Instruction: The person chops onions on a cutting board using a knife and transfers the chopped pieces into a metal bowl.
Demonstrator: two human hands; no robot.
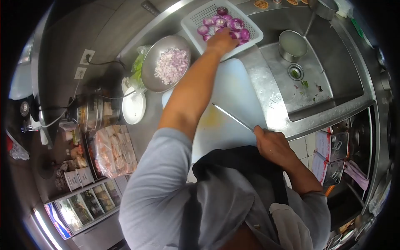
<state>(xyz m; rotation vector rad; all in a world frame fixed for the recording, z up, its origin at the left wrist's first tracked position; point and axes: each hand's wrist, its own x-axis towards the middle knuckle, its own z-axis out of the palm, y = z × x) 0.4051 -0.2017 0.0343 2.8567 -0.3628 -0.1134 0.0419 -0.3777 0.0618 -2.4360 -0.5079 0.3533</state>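
My left hand [222,42] reaches into a white perforated basket [199,43] that holds several peeled red onions [236,24]. Its fingers are curled at an onion near the basket's front side, and the hand hides part of them. My right hand [273,146] is closed round the handle of a knife [233,115], whose thin blade points up and left over a white cutting board [239,89]. Yellowish stains mark the board. Left of the board, a metal bowl [151,75] holds chopped onion [171,66].
A metal sink [310,102] at the right holds a round metal container [293,45] and green scraps near the drain. Left of the bowl are a bag of greens [138,68] and a white dish [133,109]. A filled plastic bag [113,151] lies farther left.
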